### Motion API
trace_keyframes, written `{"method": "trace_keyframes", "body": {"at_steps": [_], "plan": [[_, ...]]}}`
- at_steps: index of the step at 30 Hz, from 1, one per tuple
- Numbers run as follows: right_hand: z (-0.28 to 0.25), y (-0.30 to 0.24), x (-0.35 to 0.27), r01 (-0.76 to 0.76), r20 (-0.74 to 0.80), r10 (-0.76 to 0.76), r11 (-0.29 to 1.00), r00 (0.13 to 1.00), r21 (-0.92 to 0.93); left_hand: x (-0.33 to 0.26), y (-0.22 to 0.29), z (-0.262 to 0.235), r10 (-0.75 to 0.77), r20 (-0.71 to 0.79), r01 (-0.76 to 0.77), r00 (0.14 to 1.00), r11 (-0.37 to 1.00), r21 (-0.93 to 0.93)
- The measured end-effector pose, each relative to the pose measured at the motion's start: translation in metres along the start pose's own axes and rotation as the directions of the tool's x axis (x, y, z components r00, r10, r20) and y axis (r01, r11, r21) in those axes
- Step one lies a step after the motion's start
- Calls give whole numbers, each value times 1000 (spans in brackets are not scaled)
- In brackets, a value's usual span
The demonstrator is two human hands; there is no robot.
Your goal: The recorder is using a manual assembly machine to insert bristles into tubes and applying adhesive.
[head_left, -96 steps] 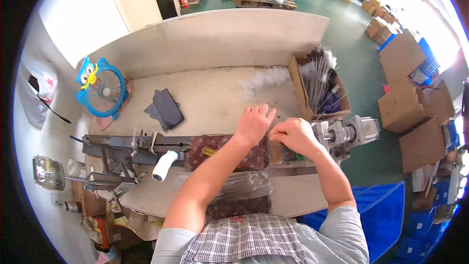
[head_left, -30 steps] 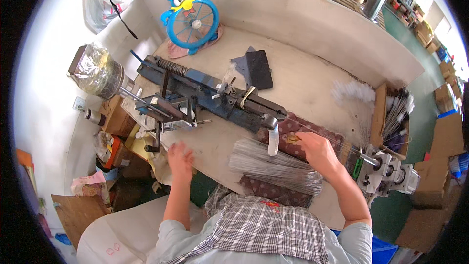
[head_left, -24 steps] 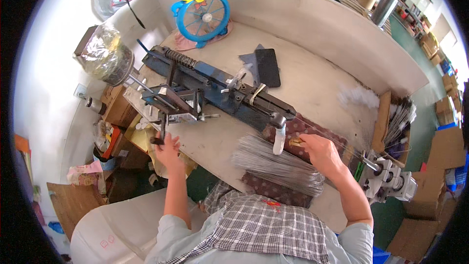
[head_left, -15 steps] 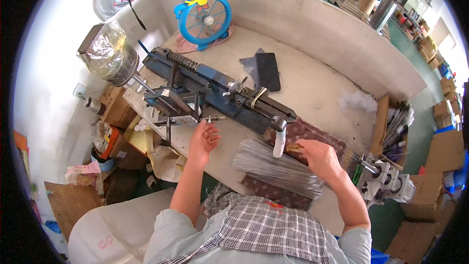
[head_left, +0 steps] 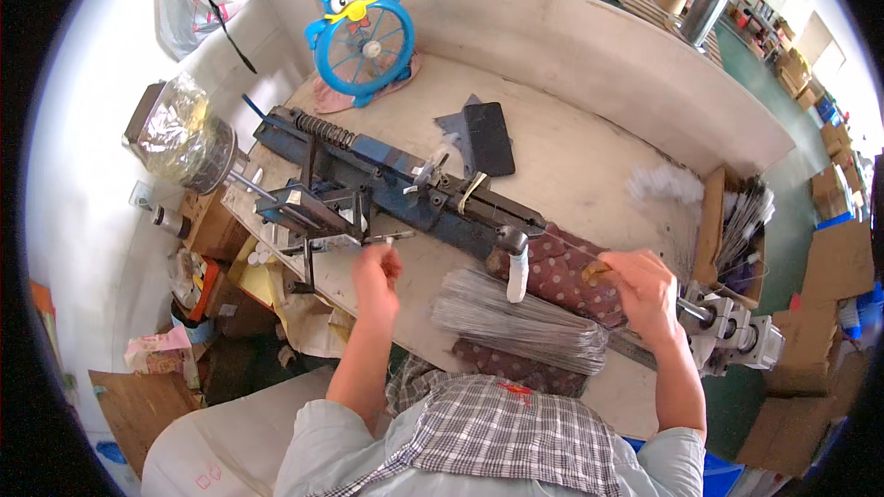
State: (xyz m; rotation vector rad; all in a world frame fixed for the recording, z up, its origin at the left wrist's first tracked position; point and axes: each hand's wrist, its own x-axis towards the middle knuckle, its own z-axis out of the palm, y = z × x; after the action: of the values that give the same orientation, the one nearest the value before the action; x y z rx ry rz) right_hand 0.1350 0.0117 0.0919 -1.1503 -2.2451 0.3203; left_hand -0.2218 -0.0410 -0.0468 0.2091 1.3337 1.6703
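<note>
My left hand (head_left: 376, 278) is closed, fingers curled, just below the bench machine's side frame (head_left: 313, 216). A small white-tipped piece (head_left: 390, 239) shows right above its fingertips; whether they grip it is hidden. At the right, my right hand (head_left: 645, 290) is pinched closed, with a small yellow-brown piece (head_left: 595, 271) at its fingertips. A thin wire (head_left: 575, 248) runs from near the end of the long blue machine (head_left: 396, 184) toward this hand. Between my hands lies a bundle of thin grey wires (head_left: 516, 320), beside the machine's white-wrapped handle (head_left: 517, 278).
A dotted brown cloth (head_left: 562, 267) lies under and beside the wires. Behind the machine are a black phone-like slab (head_left: 488, 138) and a blue cartoon fan (head_left: 364, 46). A metal clamp-like device (head_left: 737, 336) stands at the right edge, near a cardboard box (head_left: 714, 225) of wires.
My left hand's fingers have curled in from a looser, spread pose. My right hand has moved right, away from the machine handle, with the yellow-brown piece. The whole view has shifted slightly.
</note>
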Motion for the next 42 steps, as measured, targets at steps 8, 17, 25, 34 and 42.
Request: {"method": "trace_keyframes", "body": {"at_steps": [8,17,25,34,42], "plan": [[3,31,-7,-288,-19,301,926,953,244,-113,-34,151,-211,576,97,790,970,223],[-6,40,-21,-389,113,387,775,915,498,-110,-80,189,-127,732,-70,669,970,232],[-7,26,-8,-20,-78,20,1000,997,-2,-105,-60,179,-140,487,53,862,981,189],[39,12,35,-50,-15,50,998,999,-47,-102,-51,174,-204,479,168,854,979,117],[36,19,33,-339,225,269,857,937,388,-98,-48,164,-235,515,142,824,967,214]]}}
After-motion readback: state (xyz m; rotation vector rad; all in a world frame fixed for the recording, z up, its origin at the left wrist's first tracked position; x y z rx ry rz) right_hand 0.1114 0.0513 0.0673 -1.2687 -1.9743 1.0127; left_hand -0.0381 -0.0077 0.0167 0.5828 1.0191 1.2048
